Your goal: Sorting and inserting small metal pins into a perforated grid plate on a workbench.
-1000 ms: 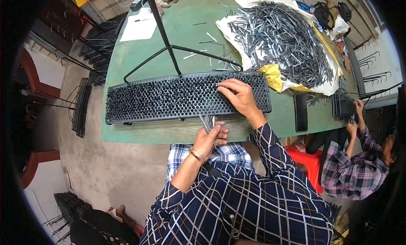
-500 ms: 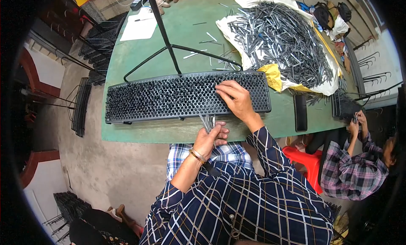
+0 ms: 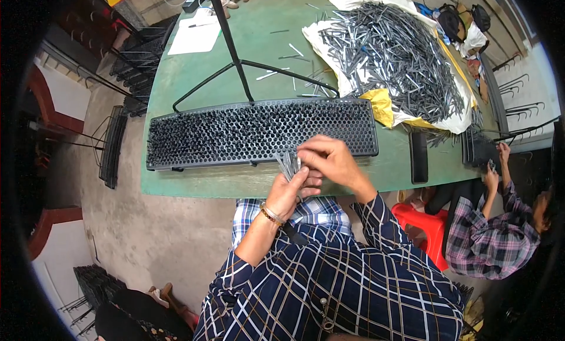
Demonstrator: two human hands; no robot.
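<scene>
Gripping strips (image 3: 286,164), left fingers (image 3: 300,176) hover near the table edge (image 3: 218,192).

Head camera: worn on your head, its wide fisheye view upright, facing down and ahead.
Dark-blue checked cloth shirt (image 3: 376,282): nearest, at your lower edge.
Green flat-topped bench (image 3: 253,35): farther, seen from above.
Grey concrete floor (image 3: 135,223): lower, leftward.

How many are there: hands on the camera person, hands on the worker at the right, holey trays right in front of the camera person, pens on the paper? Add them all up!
Camera person's hands (left hand, right hand): 2
Worker's hands: 2
Holey tray: 1
Pen: 1
Total: 6
</scene>
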